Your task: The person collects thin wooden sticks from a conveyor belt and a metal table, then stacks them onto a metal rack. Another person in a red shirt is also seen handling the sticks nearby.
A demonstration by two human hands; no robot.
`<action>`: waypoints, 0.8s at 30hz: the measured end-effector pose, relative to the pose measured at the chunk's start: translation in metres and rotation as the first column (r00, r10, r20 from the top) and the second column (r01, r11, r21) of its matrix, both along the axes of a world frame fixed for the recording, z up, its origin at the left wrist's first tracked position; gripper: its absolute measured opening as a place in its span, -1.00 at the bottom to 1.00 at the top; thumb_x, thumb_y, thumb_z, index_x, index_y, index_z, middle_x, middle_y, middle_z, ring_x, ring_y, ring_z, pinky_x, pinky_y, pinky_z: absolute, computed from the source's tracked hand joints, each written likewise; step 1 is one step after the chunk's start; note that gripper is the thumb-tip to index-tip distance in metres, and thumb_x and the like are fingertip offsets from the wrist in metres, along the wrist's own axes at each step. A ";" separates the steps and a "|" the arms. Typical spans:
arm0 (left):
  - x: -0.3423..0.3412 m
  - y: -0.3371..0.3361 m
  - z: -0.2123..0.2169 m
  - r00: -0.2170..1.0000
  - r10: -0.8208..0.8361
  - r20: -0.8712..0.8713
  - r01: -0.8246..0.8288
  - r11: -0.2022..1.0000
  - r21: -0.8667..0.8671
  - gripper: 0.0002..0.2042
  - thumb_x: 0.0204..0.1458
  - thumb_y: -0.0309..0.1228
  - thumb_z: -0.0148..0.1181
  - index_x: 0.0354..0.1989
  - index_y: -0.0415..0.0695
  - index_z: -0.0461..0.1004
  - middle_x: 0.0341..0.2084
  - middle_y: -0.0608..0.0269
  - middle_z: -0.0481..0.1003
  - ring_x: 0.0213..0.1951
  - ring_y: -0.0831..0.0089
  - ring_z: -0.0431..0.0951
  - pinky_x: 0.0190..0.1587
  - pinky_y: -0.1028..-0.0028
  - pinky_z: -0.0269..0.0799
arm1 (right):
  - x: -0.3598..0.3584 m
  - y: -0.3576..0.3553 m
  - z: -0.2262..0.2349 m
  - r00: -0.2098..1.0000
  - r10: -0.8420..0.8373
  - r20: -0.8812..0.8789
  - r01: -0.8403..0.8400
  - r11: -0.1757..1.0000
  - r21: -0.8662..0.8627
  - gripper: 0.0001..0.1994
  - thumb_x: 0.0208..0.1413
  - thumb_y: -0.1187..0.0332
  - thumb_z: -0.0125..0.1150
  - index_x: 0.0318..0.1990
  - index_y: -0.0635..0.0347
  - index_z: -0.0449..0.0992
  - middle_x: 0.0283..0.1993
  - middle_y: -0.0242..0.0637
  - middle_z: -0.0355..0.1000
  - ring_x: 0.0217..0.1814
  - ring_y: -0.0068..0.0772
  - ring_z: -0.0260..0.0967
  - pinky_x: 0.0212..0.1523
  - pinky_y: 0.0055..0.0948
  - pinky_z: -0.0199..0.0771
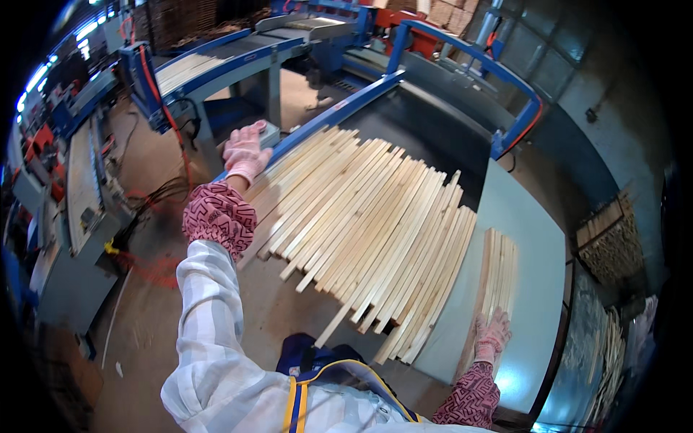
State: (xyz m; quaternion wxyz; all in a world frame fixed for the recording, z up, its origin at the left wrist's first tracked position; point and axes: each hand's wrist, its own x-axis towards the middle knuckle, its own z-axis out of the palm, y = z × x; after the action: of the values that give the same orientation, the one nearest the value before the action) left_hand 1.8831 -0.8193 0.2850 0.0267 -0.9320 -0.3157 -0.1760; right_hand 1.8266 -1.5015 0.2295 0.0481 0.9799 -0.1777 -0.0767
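My left hand (pixel 245 150), in a pink glove, reaches forward with its fingers stretched out against a small grey box (pixel 269 135) beside the blue rail. A broad layer of pale wooden strips (pixel 382 224) lies side by side on the dark conveyor belt (pixel 440 137), their near ends uneven and jutting past its front. On the grey-white side table at the right, my right hand (pixel 492 335), also gloved in pink, lies flat over the near part of a small bunch of wooden strips (pixel 498 267). Its fingers point away from me.
The pale side table (pixel 530 216) borders the belt. A blue tubular frame (pixel 473 61) arches over the far end. Another conveyor (pixel 224 65) carrying strips stands far left, above cables (pixel 162 191). Stacked wood (pixel 610 238) sits at the right, and machinery (pixel 79 173) lines the left.
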 end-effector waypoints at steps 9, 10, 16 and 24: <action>0.020 0.041 -0.006 0.981 0.022 -0.192 -0.010 0.998 0.059 -0.56 0.08 -0.02 0.05 0.05 0.02 0.46 -0.01 0.26 0.48 0.09 0.33 0.42 0.11 0.32 0.28 | -0.002 0.006 -0.007 0.998 -0.053 -0.043 0.049 0.996 -0.077 -0.23 0.20 -0.27 -0.18 0.45 -0.06 0.01 0.52 -0.23 -0.07 0.56 -0.19 -0.19 0.48 -0.05 -0.25; 0.020 0.038 -0.002 0.976 0.037 -0.215 -0.024 0.998 0.061 -0.55 0.08 0.00 0.08 0.08 0.06 0.47 -0.02 0.28 0.47 0.07 0.33 0.44 0.09 0.31 0.36 | -0.002 0.006 -0.008 0.997 -0.061 -0.037 0.058 0.996 -0.072 -0.23 0.19 -0.28 -0.18 0.45 -0.07 0.00 0.52 -0.24 -0.08 0.56 -0.19 -0.20 0.48 -0.05 -0.25; 0.007 -0.003 0.021 0.970 -0.057 -0.238 0.067 0.997 0.032 -0.37 -0.05 0.00 0.19 0.22 0.02 0.29 0.08 0.15 0.38 0.17 0.19 0.33 0.18 0.20 0.24 | 0.000 -0.001 -0.009 0.999 -0.051 0.017 0.051 0.998 -0.026 -0.22 0.18 -0.30 -0.19 0.45 -0.09 -0.01 0.52 -0.25 -0.08 0.56 -0.18 -0.20 0.47 -0.04 -0.26; -0.051 -0.256 -0.019 0.540 -0.822 0.180 0.842 0.530 -0.105 -0.42 -0.20 -0.12 0.31 0.05 -0.03 0.38 0.03 0.03 0.36 0.13 0.05 0.35 0.15 0.15 0.33 | 0.003 -0.003 -0.009 0.999 -0.050 -0.006 0.050 0.996 -0.068 -0.21 0.17 -0.33 -0.21 0.45 -0.13 -0.03 0.52 -0.23 -0.08 0.55 -0.19 -0.17 0.45 0.05 -0.24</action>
State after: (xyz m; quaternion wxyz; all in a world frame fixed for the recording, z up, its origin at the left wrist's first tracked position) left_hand 1.8323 -1.0754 0.2659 -0.1615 -0.9569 0.1512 -0.1884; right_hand 1.8301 -1.5041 0.2201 0.0799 0.9727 -0.2045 -0.0757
